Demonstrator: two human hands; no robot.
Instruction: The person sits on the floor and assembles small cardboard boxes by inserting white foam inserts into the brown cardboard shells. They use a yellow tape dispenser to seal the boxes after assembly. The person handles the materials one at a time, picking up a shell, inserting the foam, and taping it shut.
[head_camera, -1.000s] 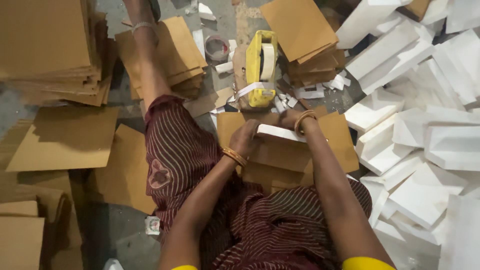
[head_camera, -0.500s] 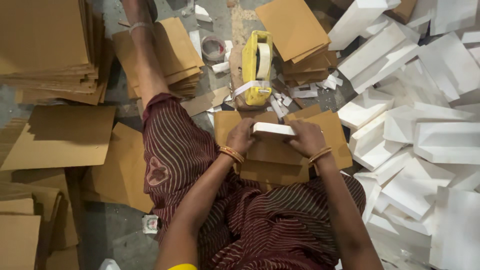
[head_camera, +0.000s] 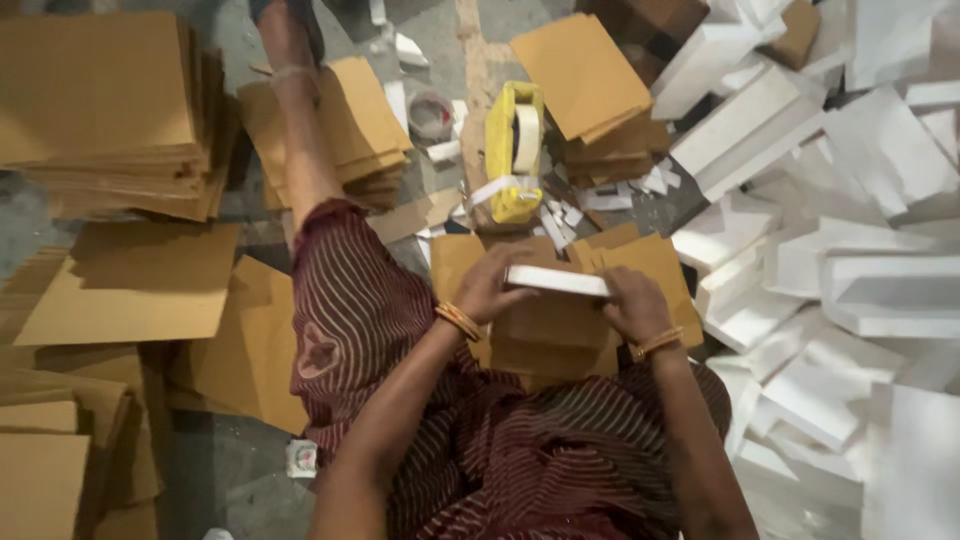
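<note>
- Left hand (head_camera: 490, 285): fingers clasped on the left end of a flat white box (head_camera: 556, 281).
- Right hand (head_camera: 632, 300): closed on its right end; moved in from half a second back.
- Box: level above brown card sheets (head_camera: 560, 330) in the lap.
- Yellow tape dispenser (head_camera: 515, 150): on the floor beyond.

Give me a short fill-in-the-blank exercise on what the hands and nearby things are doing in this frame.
1. Both hands grip a flat ____ block, left hand at one end, right hand at the other.
2. The block is held over a stack of ____ cardboard sheets.
3. Beyond the hands stands a ____ tape dispenser.
4. The heap of white foam pieces lies on the person's ____ side.

Missing words: white; brown; yellow; right
</note>
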